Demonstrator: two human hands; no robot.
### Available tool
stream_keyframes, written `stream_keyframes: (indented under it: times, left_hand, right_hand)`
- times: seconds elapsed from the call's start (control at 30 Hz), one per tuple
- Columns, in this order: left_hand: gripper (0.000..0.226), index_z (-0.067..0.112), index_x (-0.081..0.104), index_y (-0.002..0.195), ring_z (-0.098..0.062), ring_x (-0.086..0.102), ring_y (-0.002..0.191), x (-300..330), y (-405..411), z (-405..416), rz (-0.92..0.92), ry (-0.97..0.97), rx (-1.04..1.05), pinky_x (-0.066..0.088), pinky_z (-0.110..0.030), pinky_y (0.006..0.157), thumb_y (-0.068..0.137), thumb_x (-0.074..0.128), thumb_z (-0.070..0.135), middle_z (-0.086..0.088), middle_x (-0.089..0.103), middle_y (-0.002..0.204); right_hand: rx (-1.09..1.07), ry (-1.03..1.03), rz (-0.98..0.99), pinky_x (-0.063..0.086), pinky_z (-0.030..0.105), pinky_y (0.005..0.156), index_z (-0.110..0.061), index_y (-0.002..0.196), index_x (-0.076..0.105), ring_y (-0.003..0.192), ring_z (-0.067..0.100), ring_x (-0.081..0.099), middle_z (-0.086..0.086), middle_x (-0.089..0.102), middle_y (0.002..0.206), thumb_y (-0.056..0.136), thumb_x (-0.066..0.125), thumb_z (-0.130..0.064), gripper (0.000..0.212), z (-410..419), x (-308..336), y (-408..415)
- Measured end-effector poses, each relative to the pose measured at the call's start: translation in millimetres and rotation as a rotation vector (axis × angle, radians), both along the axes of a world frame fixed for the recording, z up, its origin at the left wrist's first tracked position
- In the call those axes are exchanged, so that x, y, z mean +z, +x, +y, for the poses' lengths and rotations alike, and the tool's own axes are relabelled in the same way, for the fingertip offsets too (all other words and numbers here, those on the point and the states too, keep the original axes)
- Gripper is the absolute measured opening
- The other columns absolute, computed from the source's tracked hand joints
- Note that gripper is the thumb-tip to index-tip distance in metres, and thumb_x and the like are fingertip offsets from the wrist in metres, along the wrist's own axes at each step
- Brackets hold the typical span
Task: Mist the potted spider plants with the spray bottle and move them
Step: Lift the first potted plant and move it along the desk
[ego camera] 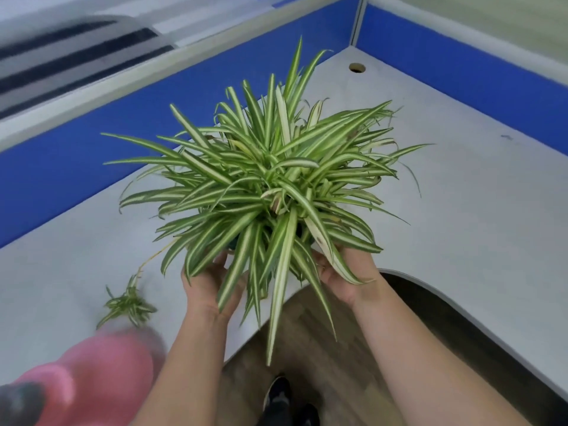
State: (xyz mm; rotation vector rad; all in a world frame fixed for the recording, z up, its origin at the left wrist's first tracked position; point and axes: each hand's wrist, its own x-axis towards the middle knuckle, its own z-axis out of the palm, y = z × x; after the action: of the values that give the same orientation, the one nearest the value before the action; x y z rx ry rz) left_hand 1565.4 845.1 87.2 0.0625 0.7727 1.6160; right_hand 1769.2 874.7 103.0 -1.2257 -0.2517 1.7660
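A grey corner desk (461, 195) backed by blue partitions (92, 142): the moving step appears to be in hand. The spider plant (267, 179) is held over the desk's near edge, its pot all but hidden under leaves, left hand (209, 287) and right hand (341, 275) cupped around it from either side. A plantlet (129, 305) trails left. A blurred pink object (101, 376), perhaps the bottle, sits near left. Next: a level set-down, keeping the plantlet clear.

Pale grey corner desk (461, 186) with round cable hole (357, 67); small spider plantlet (129, 304) on its left part.
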Motion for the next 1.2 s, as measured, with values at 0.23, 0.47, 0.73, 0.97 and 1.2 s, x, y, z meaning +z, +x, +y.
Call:
stream_keyframes:
  times: [0.23, 0.47, 0.73, 0.97, 1.2]
  left_hand:
    - [0.038, 0.015, 0.074, 0.073, -0.02, 0.068, 0.055, -41, -15, 27, 0.147, -0.15, -0.208, 0.061, -0.031, 0.053, 0.103, 0.051, 0.019, -0.005, 0.067, 0.068]
    - [0.053, 0.013, 0.076, 0.085, -0.03, 0.071, 0.072, -52, 9, 55, 0.117, -0.09, -0.371, 0.063, -0.045, 0.067, 0.111, 0.032, 0.027, -0.008, 0.075, 0.08]
    - [0.037, 0.015, 0.068, 0.107, -0.035, 0.062, 0.095, -61, 87, 92, 0.085, -0.093, -0.454, 0.047, -0.054, 0.09, 0.106, 0.041, 0.04, -0.01, 0.071, 0.098]
    - [0.04, 0.01, 0.073, 0.089, -0.032, 0.056, 0.093, -60, 176, 108, -0.058, -0.253, -0.381, 0.042, -0.047, 0.099, 0.094, 0.046, 0.039, -0.013, 0.067, 0.091]
    - [0.061, 0.008, 0.07, 0.101, -0.032, 0.066, 0.09, -49, 272, 111, -0.018, -0.27, -0.48, 0.053, -0.043, 0.102, 0.102, 0.026, 0.05, -0.018, 0.072, 0.091]
  right_hand:
    - [-0.101, -0.022, -0.082, 0.046, 0.03, 0.061, -0.017, 0.083, 0.068, 0.057, 0.018, 0.062, 0.003, 0.069, 0.07, 0.104, 0.051, -0.016, 0.027, 7, -5, 10]
    - [-0.205, -0.017, -0.063, 0.05, 0.028, 0.058, -0.017, 0.077, 0.066, 0.056, 0.014, 0.061, -0.001, 0.067, 0.063, 0.102, 0.052, -0.013, 0.029, 12, -5, 40]
    - [-0.445, -0.008, -0.029, 0.049, 0.028, 0.067, -0.01, 0.078, 0.069, 0.061, 0.017, 0.059, 0.004, 0.07, 0.067, 0.1, 0.054, -0.007, 0.027, 11, -5, 106]
    - [-0.638, -0.007, 0.088, 0.047, 0.025, 0.063, -0.009, 0.093, 0.071, 0.064, 0.016, 0.048, 0.006, 0.066, 0.083, 0.093, 0.058, -0.007, 0.013, 3, -16, 181]
    - [-0.73, 0.185, 0.14, 0.04, 0.033, 0.088, -0.011, 0.064, 0.081, 0.076, 0.023, 0.053, 0.006, 0.075, 0.073, 0.093, 0.054, -0.018, 0.04, -23, -12, 264]
